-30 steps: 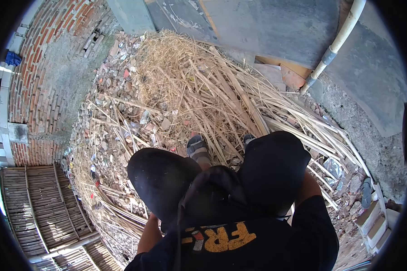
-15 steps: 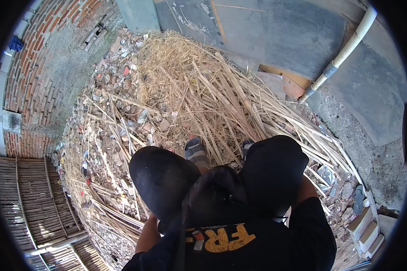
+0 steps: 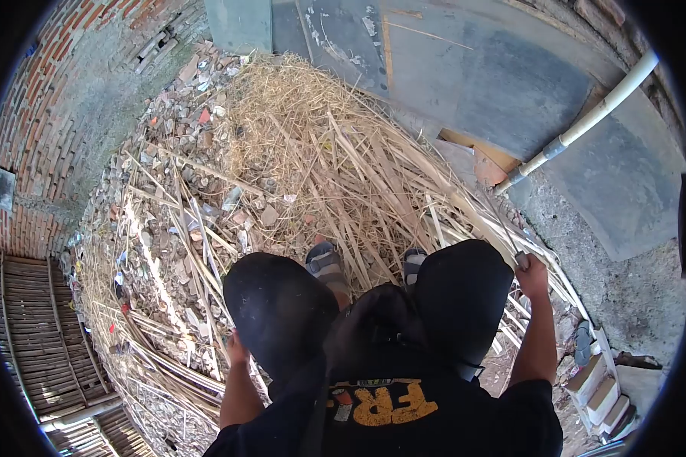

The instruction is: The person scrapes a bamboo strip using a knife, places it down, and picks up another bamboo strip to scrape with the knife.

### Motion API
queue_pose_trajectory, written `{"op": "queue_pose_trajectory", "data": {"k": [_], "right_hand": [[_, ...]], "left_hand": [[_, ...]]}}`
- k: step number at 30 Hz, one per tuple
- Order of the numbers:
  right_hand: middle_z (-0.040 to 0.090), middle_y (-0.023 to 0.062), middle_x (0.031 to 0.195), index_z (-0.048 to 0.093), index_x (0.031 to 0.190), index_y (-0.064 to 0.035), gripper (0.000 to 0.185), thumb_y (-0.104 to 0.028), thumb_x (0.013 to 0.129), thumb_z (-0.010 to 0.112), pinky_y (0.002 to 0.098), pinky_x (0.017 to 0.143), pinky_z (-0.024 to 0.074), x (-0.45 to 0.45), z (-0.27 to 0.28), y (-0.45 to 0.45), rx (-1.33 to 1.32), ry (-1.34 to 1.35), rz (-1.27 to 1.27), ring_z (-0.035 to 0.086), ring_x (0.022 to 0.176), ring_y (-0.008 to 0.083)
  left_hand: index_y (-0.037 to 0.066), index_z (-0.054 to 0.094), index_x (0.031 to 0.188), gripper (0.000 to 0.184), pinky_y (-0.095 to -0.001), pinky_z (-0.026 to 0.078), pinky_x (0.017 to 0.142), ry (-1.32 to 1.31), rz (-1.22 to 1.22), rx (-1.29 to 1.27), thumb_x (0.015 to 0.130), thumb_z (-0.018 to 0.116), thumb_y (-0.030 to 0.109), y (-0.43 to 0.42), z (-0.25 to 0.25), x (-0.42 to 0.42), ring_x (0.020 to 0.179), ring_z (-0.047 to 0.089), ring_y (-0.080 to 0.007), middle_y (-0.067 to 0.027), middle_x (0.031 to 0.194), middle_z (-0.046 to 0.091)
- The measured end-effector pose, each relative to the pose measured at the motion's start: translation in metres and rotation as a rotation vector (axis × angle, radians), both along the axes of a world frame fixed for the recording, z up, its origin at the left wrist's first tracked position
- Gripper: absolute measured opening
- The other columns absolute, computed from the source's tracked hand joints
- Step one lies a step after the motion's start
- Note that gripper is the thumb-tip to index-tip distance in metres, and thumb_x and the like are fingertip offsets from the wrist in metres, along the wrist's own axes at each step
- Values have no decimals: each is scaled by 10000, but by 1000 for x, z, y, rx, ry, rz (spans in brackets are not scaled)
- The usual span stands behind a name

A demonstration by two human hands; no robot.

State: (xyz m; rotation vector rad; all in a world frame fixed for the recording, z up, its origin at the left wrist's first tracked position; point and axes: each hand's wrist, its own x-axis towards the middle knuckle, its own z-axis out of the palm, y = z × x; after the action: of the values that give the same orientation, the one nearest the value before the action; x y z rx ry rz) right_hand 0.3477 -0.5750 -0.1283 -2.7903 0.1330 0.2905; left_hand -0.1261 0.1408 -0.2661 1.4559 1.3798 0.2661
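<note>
My right hand (image 3: 534, 276) is out beyond my right knee, its fingers wrapped round a long, thin, knife-like tool (image 3: 508, 236). The tool points away from me over the bamboo strips (image 3: 392, 171), and its exact kind is hard to make out. On the other side, my left hand (image 3: 237, 351) is low beside my left knee, next to thin strips and rubble. The knee and the shadow partly hide its fingers, so its grip is unclear. Both sandalled feet (image 3: 326, 264) rest at the near end of the strip pile.
Dry straw (image 3: 282, 91) and broken brick rubble (image 3: 183, 145) cover the ground ahead. Grey panels (image 3: 480, 68) lean at the back, with a pale pipe (image 3: 587, 122) slanting across them. A brick wall (image 3: 46, 129) and a bamboo slat screen (image 3: 38, 320) stand at left. Stacked blocks (image 3: 602, 396) sit at right.
My right hand has come out from behind my right knee, with the thin tool now showing in it. My left hand has come into sight beside the left knee. The view has shifted slightly.
</note>
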Motion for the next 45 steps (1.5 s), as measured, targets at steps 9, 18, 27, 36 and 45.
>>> {"op": "queue_pose_trajectory", "data": {"k": [9,18,27,36,45], "right_hand": [[616,144,757,654,900,20,219,-119,742,713,388,703,483,-34,224,-33,0,-73,14,582,719,225],[628,-16,785,618,872,-51,224,-13,712,769,280,666,461,-72,365,22,330,-54,127,565,732,85],[711,22,823,690,886,-41,229,-48,700,824,292,769,501,-81,433,61,386,-1,430,654,826,123],[672,39,861,640,937,17,207,-50,824,800,291,788,476,-45,453,75,228,-555,498,590,844,116],[558,50,772,604,976,-6,247,-151,901,790,322,695,453,-14,393,160,431,-784,488,485,754,114]], "left_hand": [[4,621,1252,305,-248,489,660,-460,-211,440,1096,561,259,38,190,224,717,567,-80,-76,991,693],[34,607,1338,531,-462,517,968,-636,-1149,1022,910,775,299,-120,338,346,1124,650,-340,-188,1264,637],[89,497,1478,741,-573,360,1166,-712,-1315,1409,849,796,344,-208,375,378,1322,528,-384,-174,1371,563],[87,646,1203,339,-488,563,753,-435,-1269,1139,868,688,113,-158,394,332,845,699,-409,-164,948,726],[26,667,1077,405,-299,459,689,-294,-959,369,1088,566,418,-117,343,174,747,524,-110,3,780,582]]}}
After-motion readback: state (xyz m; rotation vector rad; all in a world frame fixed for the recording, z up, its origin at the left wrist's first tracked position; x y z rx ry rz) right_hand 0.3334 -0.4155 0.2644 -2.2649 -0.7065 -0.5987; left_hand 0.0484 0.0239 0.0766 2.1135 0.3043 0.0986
